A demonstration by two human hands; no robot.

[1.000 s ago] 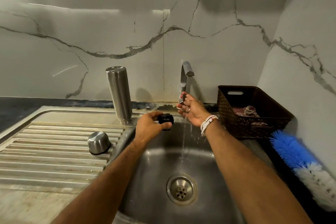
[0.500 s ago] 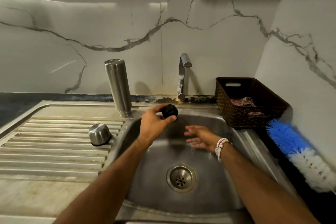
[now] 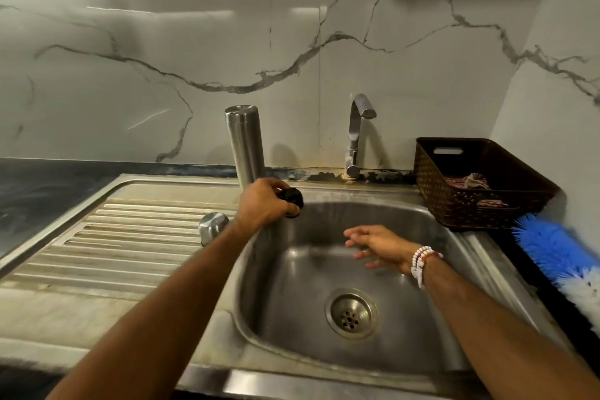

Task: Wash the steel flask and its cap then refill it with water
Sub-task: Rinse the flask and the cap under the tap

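Note:
The steel flask (image 3: 245, 144) stands upside down at the back of the drainboard, left of the tap (image 3: 357, 136). Its steel outer cap (image 3: 212, 228) lies mouth down on the ribbed drainboard (image 3: 130, 237). My left hand (image 3: 264, 203) grips a small black inner cap (image 3: 292, 197) at the sink's back-left rim, just in front of the flask. Over the sink bowl (image 3: 308, 286), my right hand (image 3: 378, 245) hovers with fingers spread and holds nothing. No water runs from the tap.
A dark woven basket (image 3: 480, 185) with a cloth inside stands right of the tap. A blue and white brush (image 3: 561, 253) lies on the counter at the far right. The drain (image 3: 351, 313) sits in the bowl's middle. Marble walls close the back and right.
My right hand came off the tap and dropped down into the sink bowl, and the water stopped. My left hand carried the black cap leftward to the sink rim near the flask.

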